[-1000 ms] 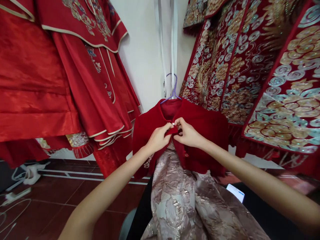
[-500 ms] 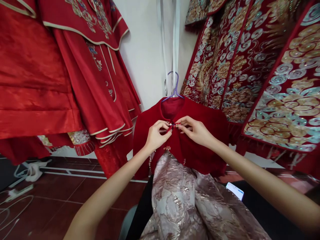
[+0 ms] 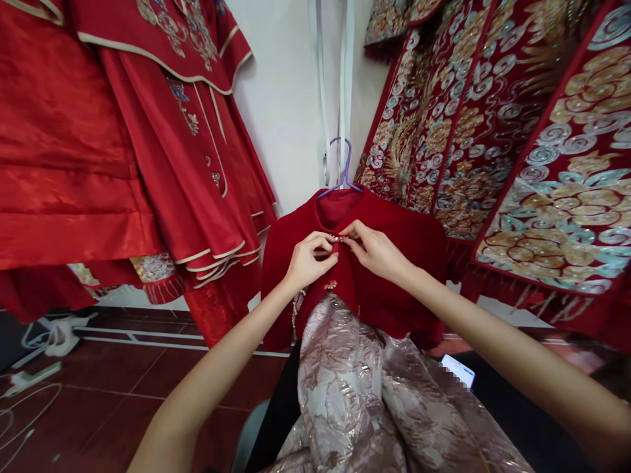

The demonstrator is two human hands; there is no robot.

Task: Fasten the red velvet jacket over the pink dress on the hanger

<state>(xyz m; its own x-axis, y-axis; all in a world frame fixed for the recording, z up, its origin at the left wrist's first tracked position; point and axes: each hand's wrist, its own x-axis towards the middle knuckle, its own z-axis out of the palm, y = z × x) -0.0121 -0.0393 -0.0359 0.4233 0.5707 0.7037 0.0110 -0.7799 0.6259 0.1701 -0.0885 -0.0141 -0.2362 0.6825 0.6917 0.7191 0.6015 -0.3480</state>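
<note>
A dark red jacket (image 3: 394, 263) hangs in front of me on a purple hanger (image 3: 346, 164). At its neckline sits a small beaded frog button (image 3: 339, 239), partly covered by my fingers. My left hand (image 3: 310, 259) pinches the left half of this fastening between thumb and fingers. From the other side, my right hand (image 3: 372, 249) pinches the right half, and the two halves lie together. Lower on the front edge shows another beaded fastening (image 3: 330, 285). A string of beads (image 3: 296, 312) dangles by the jacket's left side.
Shiny pinkish patterned fabric (image 3: 340, 374) covers my lap. A phone (image 3: 458, 371) lies to its right on a dark surface. Red garments (image 3: 182, 164) hang at left, embroidered ones (image 3: 473, 131) at right. Cables (image 3: 34, 401) and pale shoes (image 3: 63, 336) are at lower left.
The two halves of the fastening have come together between my hands. My right hand has shifted slightly left and up; the left hand stays nearly in place.
</note>
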